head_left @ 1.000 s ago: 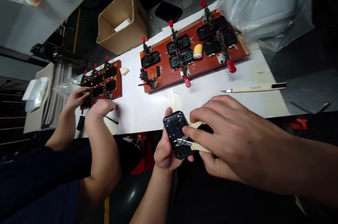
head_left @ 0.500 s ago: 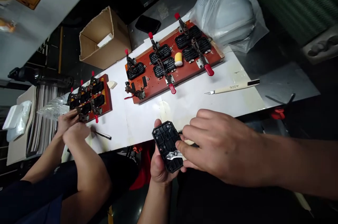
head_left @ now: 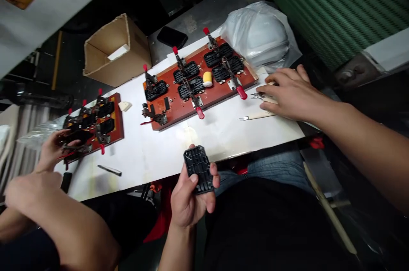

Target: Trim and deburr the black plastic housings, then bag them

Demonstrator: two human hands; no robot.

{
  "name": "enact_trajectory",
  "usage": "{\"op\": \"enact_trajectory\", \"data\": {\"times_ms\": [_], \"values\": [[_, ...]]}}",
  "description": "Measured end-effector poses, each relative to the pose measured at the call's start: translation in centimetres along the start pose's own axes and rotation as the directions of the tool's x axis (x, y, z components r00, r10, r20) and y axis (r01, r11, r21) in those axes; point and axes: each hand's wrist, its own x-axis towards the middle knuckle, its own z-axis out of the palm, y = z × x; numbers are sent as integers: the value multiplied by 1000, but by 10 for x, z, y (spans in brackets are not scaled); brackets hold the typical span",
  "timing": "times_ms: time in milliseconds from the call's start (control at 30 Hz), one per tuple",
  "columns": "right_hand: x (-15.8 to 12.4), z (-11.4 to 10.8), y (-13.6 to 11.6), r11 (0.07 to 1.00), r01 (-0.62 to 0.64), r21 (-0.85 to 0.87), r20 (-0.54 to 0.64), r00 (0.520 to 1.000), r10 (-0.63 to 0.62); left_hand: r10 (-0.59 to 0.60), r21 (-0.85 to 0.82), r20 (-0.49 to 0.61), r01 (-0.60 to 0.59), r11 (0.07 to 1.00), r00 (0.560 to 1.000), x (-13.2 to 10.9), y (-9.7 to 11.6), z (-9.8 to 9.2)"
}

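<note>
Near my lap, my left hand (head_left: 191, 198) holds a black ribbed plastic plate (head_left: 198, 168), thumb across its face and fingers around its edges. My right hand (head_left: 287, 92) is at the table's right side, its thumb and forefinger around a small pair of nippers (head_left: 256, 96) with pale handles, lying low over the white sheet. Just below those fingers lies a craft knife (head_left: 255, 116), its handle end hidden by the hand. Beyond stands a red-brown clamping fixture (head_left: 179, 111) with red-tipped toggle clamps, several black plates and a yellow-and-white spool (head_left: 207, 79).
A co-worker's hands (head_left: 53, 151) work at a smaller fixture (head_left: 119, 122) on the left. Tweezers (head_left: 109, 170) and a white wedge (head_left: 124, 106) lie nearby. Behind are a cardboard box (head_left: 137, 49), a phone (head_left: 172, 37) and a plastic-wrapped bundle (head_left: 258, 36).
My right hand has moved away from the black plate, carrying the nippers to the table's right side. My left hand still holds the plate. The view has shifted somewhat.
</note>
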Motion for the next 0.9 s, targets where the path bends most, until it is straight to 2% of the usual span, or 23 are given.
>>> {"op": "enact_trajectory", "data": {"times_ms": [133,267,333,400,467,533,667,767,833,900], "values": [[-15,4,-13,993,108,45,24,994,-109,31,-40,50,-29,999,998,-3,1,0],[-30,20,-15,973,230,28,63,971,-231,58,-53,93,-53,997,994,-2,4,-4],[-35,24,-18,973,228,20,83,970,-229,63,-44,102,-58,997,993,1,6,-6],[-40,21,-27,985,157,77,71,984,-163,58,-26,83,-56,998,995,5,8,-8],[-47,14,-46,974,66,216,63,995,-81,36,-5,20,-36,999,999,11,10,-9],[-54,6,-72,920,-11,392,117,992,-38,6,13,-50,-5,1000,999,17,9,-9],[-63,3,-137,714,-84,695,192,979,-71,-63,-1,-92,63,998,994,29,-5,1],[-66,15,-175,650,-39,759,143,984,-108,-78,-119,-187,57,991,979,31,-19,10],[-67,26,-190,646,-43,762,116,991,-71,-49,-203,-261,-5,979,964,30,-25,13],[-69,34,-197,591,-74,803,105,994,-18,-17,-248,-277,-54,967,961,29,-28,12]]}}
